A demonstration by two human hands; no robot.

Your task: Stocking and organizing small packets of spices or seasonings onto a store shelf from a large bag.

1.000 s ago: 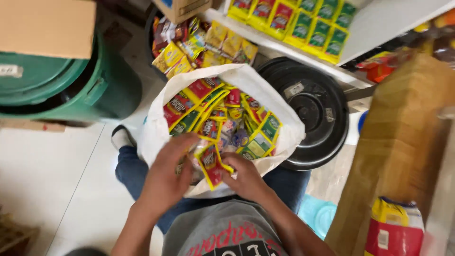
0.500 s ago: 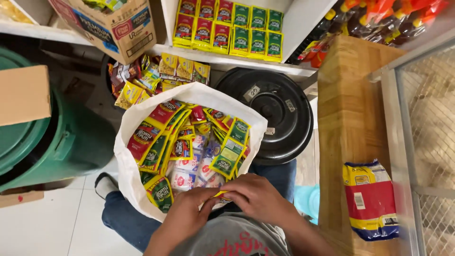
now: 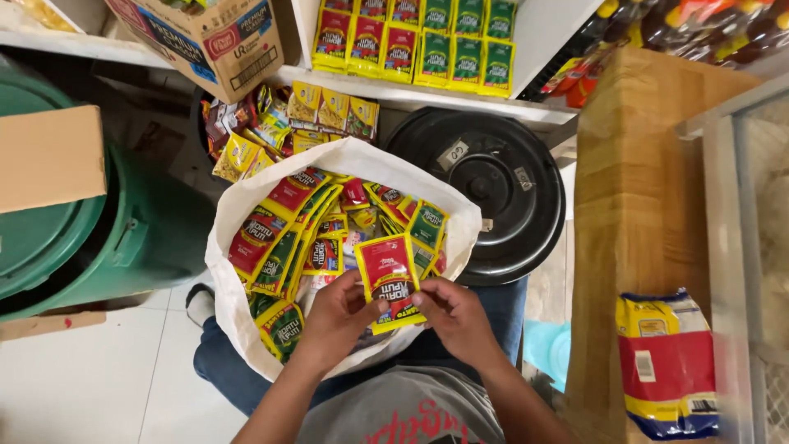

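glossy red sachet (image 3: 388, 279), flat and rectangular, pinched by left hand (image 3: 339, 316) and right hand (image 3: 454, 316) over white sack (image 3: 238, 205).

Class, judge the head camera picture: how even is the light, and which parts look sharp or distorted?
Head view: light is soft and even; the red sachet between the left hand and right hand is sharp; the shelf bows near the frame edge.
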